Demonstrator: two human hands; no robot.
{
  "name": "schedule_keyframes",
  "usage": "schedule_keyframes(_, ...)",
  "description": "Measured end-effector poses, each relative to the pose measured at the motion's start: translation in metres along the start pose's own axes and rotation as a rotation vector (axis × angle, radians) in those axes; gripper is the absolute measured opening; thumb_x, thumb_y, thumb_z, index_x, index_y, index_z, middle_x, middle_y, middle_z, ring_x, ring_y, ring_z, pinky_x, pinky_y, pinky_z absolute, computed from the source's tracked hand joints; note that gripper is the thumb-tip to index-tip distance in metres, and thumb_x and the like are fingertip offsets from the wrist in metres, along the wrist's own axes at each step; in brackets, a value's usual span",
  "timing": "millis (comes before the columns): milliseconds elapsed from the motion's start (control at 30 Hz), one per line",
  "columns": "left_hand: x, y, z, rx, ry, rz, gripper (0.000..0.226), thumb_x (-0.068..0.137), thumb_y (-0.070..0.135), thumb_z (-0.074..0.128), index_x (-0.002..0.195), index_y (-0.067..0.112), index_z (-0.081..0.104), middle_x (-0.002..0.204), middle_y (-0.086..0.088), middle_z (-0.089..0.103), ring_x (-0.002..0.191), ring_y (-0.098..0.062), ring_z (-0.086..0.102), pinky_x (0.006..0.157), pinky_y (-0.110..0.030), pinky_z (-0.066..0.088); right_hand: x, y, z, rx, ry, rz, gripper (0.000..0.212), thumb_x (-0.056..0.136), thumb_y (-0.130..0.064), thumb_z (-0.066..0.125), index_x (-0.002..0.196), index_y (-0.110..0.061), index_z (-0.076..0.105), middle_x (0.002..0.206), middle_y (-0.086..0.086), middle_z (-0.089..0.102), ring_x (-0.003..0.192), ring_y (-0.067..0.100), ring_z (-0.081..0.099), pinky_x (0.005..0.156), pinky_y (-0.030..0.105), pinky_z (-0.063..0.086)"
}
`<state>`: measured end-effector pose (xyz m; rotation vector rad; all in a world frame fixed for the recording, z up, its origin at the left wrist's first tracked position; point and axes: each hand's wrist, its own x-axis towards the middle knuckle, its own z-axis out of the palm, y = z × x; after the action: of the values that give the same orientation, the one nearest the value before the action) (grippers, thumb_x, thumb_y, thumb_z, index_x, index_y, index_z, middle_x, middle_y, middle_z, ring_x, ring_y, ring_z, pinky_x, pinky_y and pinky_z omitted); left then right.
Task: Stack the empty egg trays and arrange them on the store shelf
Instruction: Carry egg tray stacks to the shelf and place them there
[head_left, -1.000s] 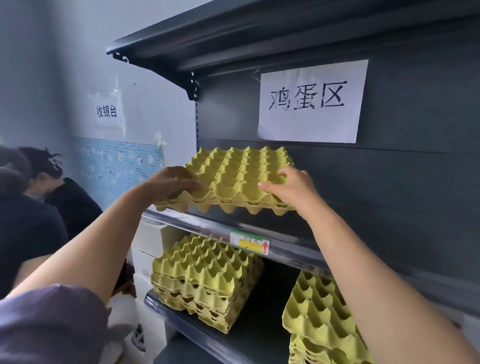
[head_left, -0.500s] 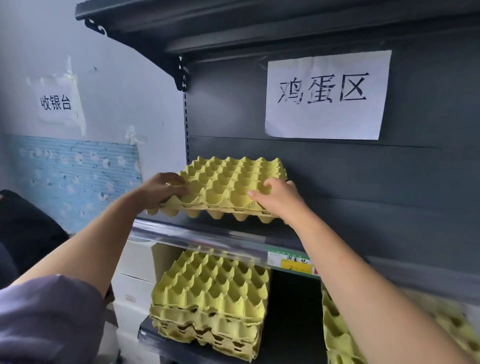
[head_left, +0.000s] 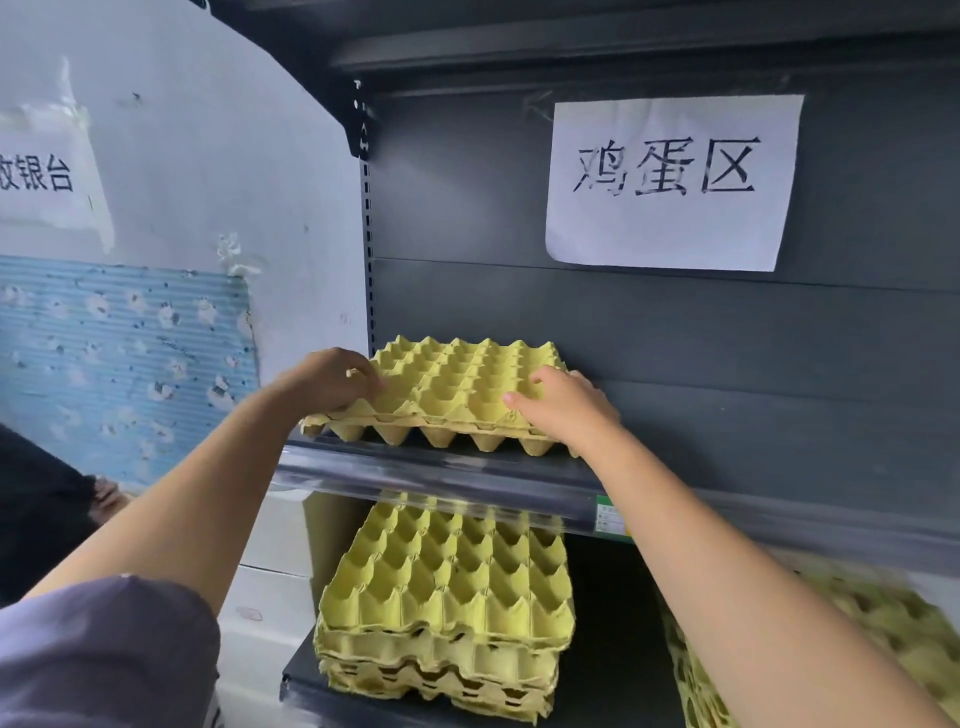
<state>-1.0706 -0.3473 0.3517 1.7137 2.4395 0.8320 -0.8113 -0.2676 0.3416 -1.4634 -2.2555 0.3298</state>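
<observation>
A white paper sign (head_left: 670, 182) printed with three black characters, 鸡蛋区, hangs between one and two o'clock, its corners held by clear tape. At ten o'clock a smaller taped sign (head_left: 47, 171) on the white wall (head_left: 208, 130) is cut off by the frame edge. Below it, at nine o'clock, is a blue ribbed panel (head_left: 119, 364) with flaked white patches. A green and yellow price label (head_left: 609, 519) sits near four o'clock. White boxes (head_left: 270, 597) are stacked at seven o'clock, and a dark garment (head_left: 36, 509) lies at eight.

arms (head_left: 197, 499) outstretched; left hand (head_left: 332, 382), right hand (head_left: 563, 410) grip tray (head_left: 457, 379)
</observation>
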Motion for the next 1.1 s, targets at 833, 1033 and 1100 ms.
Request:
schedule_keyframes(833,-0.035,0.081,0.013,0.206,0.239,0.452,0.026,0.093,0.041,0.050,0.109,0.024,0.061,0.107,0.007,0.061,0.091,-0.016,0.055,0.075,-0.028,0.037,-0.035,0.005,-0.037,-0.244,0.361,-0.314,0.036,0.098,-0.041,0.042,0.127,-0.025,0.054,0.130,0.001,0.054,0.116,0.026,0.050,0.089,0.038,0.040)
schedule_keyframes(1033,-0.076,0.176,0.031,0.164,0.327,0.628,0.020,0.093,0.035,0.050,0.099,0.019,0.061,0.088,0.011,0.053,0.083,-0.017,0.054,0.069,-0.028,0.036,-0.083,0.068,-0.084,-0.254,0.494,-0.317,0.036,0.098,-0.039,0.042,0.129,-0.024,0.055,0.126,0.000,0.059,0.114,0.026,0.052,0.087,0.037,0.044)
schedule_keyframes(1100,-0.095,0.218,0.048,0.134,0.344,0.673,0.019,0.091,0.034,0.052,0.095,0.019,0.060,0.087,0.009,0.056,0.084,-0.018,0.056,0.068,-0.028,0.037,-0.106,0.107,-0.106,-0.261,0.534,-0.282,0.035,0.098,-0.038,0.043,0.128,-0.024,0.056,0.124,0.000,0.061,0.113,0.027,0.053,0.086,0.038,0.044)
